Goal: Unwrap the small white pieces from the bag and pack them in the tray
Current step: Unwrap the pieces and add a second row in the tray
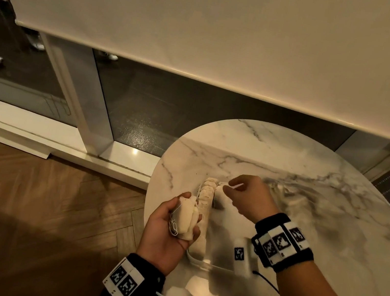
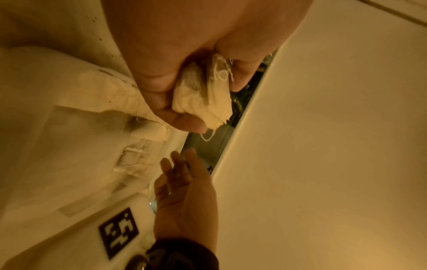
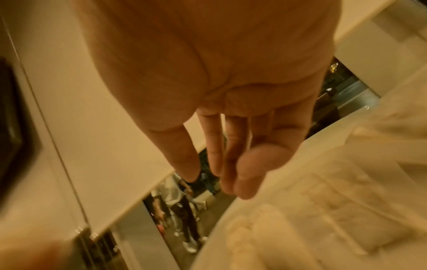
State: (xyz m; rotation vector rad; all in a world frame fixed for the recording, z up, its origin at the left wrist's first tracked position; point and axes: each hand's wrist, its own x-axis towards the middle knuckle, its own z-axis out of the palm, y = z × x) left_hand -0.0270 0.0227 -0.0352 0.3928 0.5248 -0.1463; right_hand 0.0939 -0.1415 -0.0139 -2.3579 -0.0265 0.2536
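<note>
The left hand (image 1: pixel 171 224) is nearest, palm up at the near edge of the round marble table (image 1: pixel 310 193). Its fingers curl around a bunch of small white pieces (image 1: pixel 185 220) with thin strings on them. The left wrist view shows this up close (image 2: pixel 203 102) — soft, crumpled little pouches squeezed between thumb and fingers, one string loop hanging down.

Just beside that hand sits a clear tray (image 1: pixel 198 259). A row of white pieces (image 1: pixel 205 201) is packed in it, standing side by side. From the head view the tray is hard to see, only its pale rim shows. The left wrist view shows more pieces lying flat (image 2: pixel 131 164) on the table side.

A bit farther, the right hand (image 1: pixel 248 195) is above the far end of the row. In the head view its thumb and finger look pinched on something thin and white, maybe a string — too small to tell. The right wrist view (image 3: pixel 231 146) is blurry and shows straight fingers with nothing clearly in them.

Behind the table hangs a white roller blind (image 1: pixel 208 33) over dark glass.
</note>
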